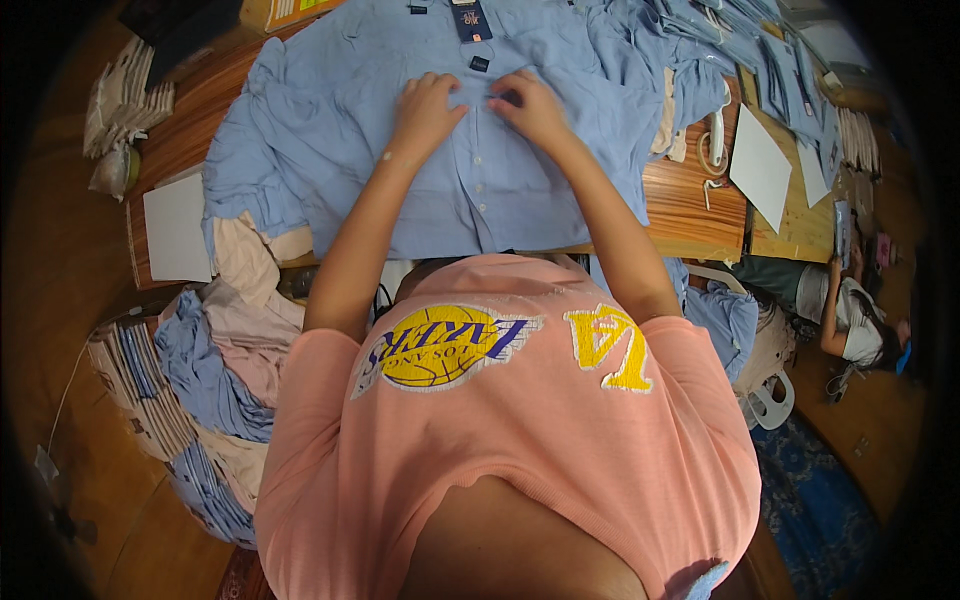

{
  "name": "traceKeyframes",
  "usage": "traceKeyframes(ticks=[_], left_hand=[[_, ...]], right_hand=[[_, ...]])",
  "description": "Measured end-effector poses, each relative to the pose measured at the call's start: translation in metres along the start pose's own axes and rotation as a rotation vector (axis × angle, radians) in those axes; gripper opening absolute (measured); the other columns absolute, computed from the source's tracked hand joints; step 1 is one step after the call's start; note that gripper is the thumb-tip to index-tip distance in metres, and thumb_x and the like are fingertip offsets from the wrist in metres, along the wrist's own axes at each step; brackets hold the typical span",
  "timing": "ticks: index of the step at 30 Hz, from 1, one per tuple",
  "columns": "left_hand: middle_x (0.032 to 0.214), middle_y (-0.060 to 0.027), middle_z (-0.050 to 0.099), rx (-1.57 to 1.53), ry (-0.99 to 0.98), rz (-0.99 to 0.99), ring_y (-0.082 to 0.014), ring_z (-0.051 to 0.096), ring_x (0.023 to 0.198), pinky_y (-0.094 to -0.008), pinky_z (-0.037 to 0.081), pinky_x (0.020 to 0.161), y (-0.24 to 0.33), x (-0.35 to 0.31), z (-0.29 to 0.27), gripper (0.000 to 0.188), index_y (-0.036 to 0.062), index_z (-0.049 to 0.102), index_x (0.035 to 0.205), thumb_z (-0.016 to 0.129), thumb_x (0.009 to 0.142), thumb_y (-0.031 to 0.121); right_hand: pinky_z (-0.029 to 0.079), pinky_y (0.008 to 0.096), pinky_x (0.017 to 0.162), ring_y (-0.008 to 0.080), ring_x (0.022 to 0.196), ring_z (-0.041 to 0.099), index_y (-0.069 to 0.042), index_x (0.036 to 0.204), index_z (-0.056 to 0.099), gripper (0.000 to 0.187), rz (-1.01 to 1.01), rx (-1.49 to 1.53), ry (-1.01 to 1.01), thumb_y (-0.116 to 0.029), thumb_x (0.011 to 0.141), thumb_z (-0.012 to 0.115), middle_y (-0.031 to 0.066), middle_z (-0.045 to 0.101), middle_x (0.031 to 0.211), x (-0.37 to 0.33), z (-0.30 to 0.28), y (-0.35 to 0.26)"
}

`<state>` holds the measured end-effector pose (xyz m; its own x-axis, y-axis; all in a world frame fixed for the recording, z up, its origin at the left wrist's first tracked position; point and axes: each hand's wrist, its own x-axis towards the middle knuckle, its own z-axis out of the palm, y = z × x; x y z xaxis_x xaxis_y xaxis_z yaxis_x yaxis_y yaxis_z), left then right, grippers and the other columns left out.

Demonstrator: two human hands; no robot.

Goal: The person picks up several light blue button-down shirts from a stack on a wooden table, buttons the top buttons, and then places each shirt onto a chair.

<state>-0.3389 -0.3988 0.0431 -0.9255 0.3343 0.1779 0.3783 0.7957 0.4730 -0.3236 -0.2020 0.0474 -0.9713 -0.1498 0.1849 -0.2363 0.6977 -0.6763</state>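
A light blue button-up shirt point(425, 205) lies spread face up on the table, its button placket running down the middle toward me. My left hand point(428, 112) rests on the cloth just left of the placket, fingers bent and thumb apart from them. On the other side of the placket is my right hand point(530, 110), with a gap between its thumb and bent fingers. Neither hand visibly grips the fabric. Above them sit a small dark label point(480, 64) and a dark hang tag point(471, 22).
White sheets point(178, 228) point(762, 168) lie at both sides of the wooden table point(690, 200). Packed blue shirts point(795, 90) are piled at the far right. Loose garments point(235, 345) and folded stacks point(140, 390) stand at my left. Another person point(855, 320) is at the right.
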Motion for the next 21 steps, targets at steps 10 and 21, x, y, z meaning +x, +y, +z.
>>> traceKeyframes(ticks=[10,21], left_hand=[[0.107,-0.0168,0.054,-0.010,0.314,-0.580,-0.0341,0.049,0.102,-0.0406,0.036,0.092,-0.071,-0.239,-0.079,0.036,-0.0024,0.049,0.113,0.063,0.085,0.016],[0.072,-0.0060,0.058,-0.357,0.270,-0.592,-0.0138,0.053,0.065,-0.0260,0.043,0.062,-0.093,-0.252,-0.064,0.020,-0.0003,0.057,0.083,0.064,0.086,0.018]], right_hand=[[0.043,0.0304,0.068,0.0187,0.073,0.052,0.001,0.091,0.061,0.016,0.478,-0.191,0.413,-0.012,0.083,0.064,0.0091,0.057,0.079,-0.226,-0.105,0.129],[0.045,0.0318,0.067,0.0205,0.072,0.056,0.002,0.078,0.060,0.019,0.472,-0.132,0.305,-0.015,0.078,0.069,0.0129,0.058,0.073,-0.248,-0.097,0.129]])
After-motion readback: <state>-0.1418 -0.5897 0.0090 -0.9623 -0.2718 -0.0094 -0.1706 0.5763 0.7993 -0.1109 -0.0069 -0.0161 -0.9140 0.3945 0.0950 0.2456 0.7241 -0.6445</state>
